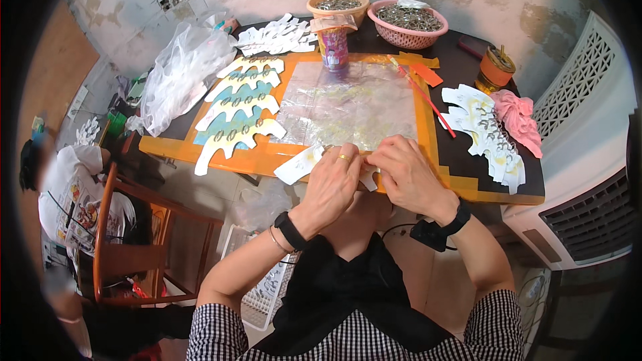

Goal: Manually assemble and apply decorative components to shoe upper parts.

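Note:
A white scallop-edged card (296,166) lies at the near edge of the taped board, with my left hand (334,180) closed on it. My right hand (406,174) is closed beside it, its fingertips pinched near the card's right part. Whatever small piece may be between those fingertips is hidden. To the left, overlapping cream-coloured cards (241,137) carry rows of small metal rings. At the right edge rests a stack of white cards (476,130) with metal pieces along one side. A clear plastic sheet (354,103) covers the board's middle.
Two baskets, one peach (366,1) and one pink (401,37), hold metal pieces at the back. Nearby stand a purple cup (334,53) and an orange-wrapped jar (495,70). A red stick (435,110) lies rightward. A person (83,194) sits left, beside a wooden chair (134,254).

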The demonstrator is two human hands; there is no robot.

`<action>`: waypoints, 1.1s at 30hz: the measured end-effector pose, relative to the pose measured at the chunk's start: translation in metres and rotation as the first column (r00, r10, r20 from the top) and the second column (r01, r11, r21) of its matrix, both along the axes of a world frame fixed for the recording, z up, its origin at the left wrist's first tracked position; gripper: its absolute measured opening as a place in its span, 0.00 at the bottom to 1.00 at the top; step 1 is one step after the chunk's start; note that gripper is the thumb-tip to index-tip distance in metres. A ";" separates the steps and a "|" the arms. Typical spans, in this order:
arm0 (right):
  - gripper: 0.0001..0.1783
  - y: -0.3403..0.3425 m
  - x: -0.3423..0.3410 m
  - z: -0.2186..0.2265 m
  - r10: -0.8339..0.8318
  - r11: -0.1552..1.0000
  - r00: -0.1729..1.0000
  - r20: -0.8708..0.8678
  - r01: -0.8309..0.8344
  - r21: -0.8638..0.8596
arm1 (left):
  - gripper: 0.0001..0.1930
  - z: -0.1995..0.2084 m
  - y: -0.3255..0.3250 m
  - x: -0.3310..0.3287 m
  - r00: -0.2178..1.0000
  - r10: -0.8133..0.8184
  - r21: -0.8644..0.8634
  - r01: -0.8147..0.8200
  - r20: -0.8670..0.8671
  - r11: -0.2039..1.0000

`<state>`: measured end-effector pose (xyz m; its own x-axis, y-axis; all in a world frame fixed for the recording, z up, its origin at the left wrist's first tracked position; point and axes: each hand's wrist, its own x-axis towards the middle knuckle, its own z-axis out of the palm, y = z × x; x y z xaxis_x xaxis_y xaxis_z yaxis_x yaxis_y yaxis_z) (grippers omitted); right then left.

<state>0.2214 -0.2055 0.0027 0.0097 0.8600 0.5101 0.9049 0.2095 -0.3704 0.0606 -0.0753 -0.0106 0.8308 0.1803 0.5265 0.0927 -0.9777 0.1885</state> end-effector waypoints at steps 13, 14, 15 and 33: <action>0.21 -0.008 -0.008 -0.003 -0.002 1.000 0.996 0.092 0.002 -0.002 | 0.08 0.006 -0.002 -0.012 0.977 0.073 -0.618 0.068 0.200 0.784; 0.22 -0.009 -0.008 -0.002 -0.002 1.000 0.994 0.111 0.003 -0.011 | 0.08 0.006 0.001 -0.011 0.986 0.089 -0.628 0.019 0.140 0.778; 0.22 -0.009 -0.008 -0.002 0.000 1.000 0.994 0.110 0.001 -0.011 | 0.09 0.006 0.003 -0.009 0.991 0.102 -0.636 -0.027 0.083 0.771; 0.24 -0.012 -0.012 -0.009 -0.053 0.998 0.995 0.089 0.056 -0.021 | 0.08 -0.019 -0.002 0.001 0.979 0.131 -0.383 -0.061 0.159 0.922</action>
